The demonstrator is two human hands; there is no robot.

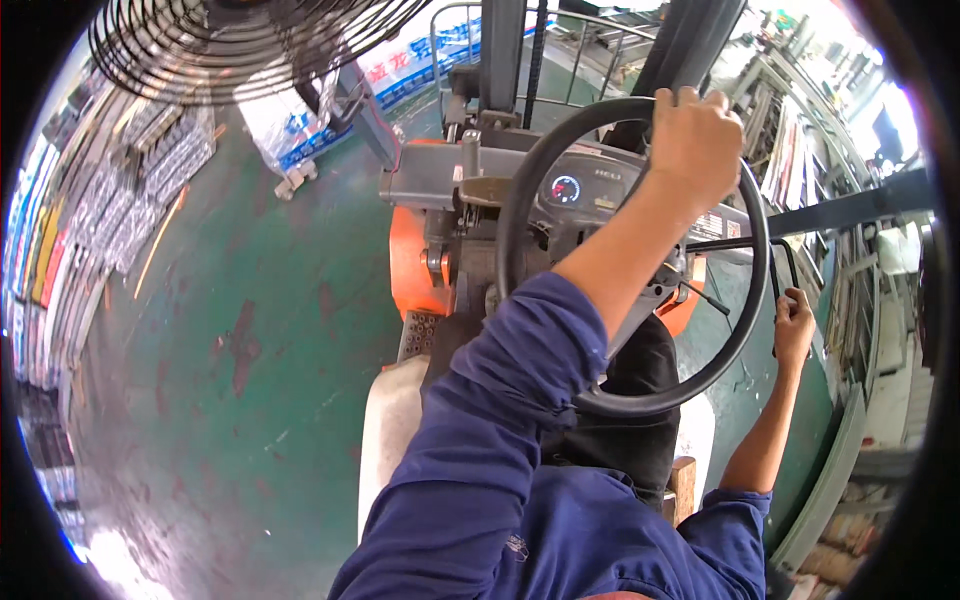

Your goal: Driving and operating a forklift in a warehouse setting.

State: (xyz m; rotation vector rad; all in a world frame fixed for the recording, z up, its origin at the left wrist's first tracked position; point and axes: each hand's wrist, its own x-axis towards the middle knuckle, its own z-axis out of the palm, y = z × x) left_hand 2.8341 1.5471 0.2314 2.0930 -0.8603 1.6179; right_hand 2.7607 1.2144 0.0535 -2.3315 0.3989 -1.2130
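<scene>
I sit on an orange and grey forklift, behind its black steering wheel [512, 205]. Across the wheel reaches my left arm in a blue sleeve. My left hand [695, 145] is closed over the upper right part of the rim. Out to the right of the wheel, my right hand [795, 325] is wrapped round the lower end of a black bent bar [791, 262]. A lit round gauge [566, 190] shows on the dashboard through the wheel. Below the rim on the right, a thin black lever [708, 296] sticks out.
Dark mast uprights [503, 70] stand ahead, with a metal railing behind them. A wire-guarded fan [240, 50] hangs at the upper left. Wrapped stacks [120, 205] line the left of the green floor [270, 330]. Racks of long profiles [850, 300] line the right.
</scene>
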